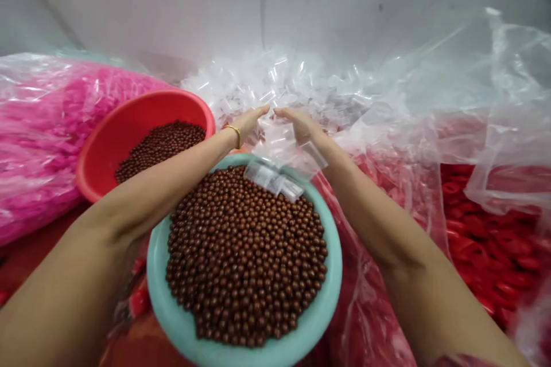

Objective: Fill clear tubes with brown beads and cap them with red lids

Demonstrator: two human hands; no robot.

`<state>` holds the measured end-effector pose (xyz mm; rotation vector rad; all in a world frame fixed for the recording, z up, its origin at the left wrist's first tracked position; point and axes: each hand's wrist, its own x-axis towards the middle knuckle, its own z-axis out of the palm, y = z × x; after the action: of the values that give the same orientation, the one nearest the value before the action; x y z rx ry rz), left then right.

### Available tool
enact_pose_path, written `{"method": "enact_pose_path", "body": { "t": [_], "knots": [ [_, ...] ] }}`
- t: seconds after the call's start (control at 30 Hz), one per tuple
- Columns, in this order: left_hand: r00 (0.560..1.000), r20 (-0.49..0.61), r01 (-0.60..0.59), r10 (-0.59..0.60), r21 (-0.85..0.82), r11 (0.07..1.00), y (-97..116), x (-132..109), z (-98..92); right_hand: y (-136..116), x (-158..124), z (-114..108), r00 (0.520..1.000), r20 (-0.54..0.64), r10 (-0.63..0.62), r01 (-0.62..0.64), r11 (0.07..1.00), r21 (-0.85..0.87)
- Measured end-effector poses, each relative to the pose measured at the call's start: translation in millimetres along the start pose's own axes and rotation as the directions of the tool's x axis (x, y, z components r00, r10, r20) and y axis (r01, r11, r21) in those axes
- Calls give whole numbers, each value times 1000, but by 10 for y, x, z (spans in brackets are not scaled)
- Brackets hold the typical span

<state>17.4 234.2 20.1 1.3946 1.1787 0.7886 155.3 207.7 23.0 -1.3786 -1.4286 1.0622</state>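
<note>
The left hand (248, 127) and right hand (301, 125) are held open, touching a heap of clear plastic bags (275, 92); no grip can be made out. Loose bags (273, 179) are laid across the rim of a teal basin (333, 252) filled with brown beads (245, 258). A red basin (129, 120) is placed just beside it.

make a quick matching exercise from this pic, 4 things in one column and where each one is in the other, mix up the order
Things
1. gold bangle
2. red basin
3. pale teal basin
4. small clear plastic sachets

Places
a. under both forearms, nearest the camera, heaped with brown beads
b. around the wrist of the left hand
c. lying on the far edge of the pale teal basin
d. beyond the left forearm, beside the bag of pink pieces

Pairs: 1-b, 2-d, 3-a, 4-c
</note>
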Motion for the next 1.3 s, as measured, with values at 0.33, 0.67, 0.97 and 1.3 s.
{"method": "enact_pose_path", "body": {
  "t": [0.33,0.67,0.97,1.3],
  "knots": [
    [899,135,-319,417,855,409,-157,-1602,-336,-94,-929,315,885,207,-418,457,691,-560],
    [905,327,-305,270,944,-123,-143,-2695,-296,-279,-2066,-60,676,124,-727,596,439,-673],
    [873,420,-381,248,905,-188,-231,-2835,-301,185,-3169,187,458,469,-755,832,179,-525],
    [900,393,-333,187,898,-286,23,-3094,-286,306,-3100,110,424,564,-709,844,83,-530]
  ]
}}
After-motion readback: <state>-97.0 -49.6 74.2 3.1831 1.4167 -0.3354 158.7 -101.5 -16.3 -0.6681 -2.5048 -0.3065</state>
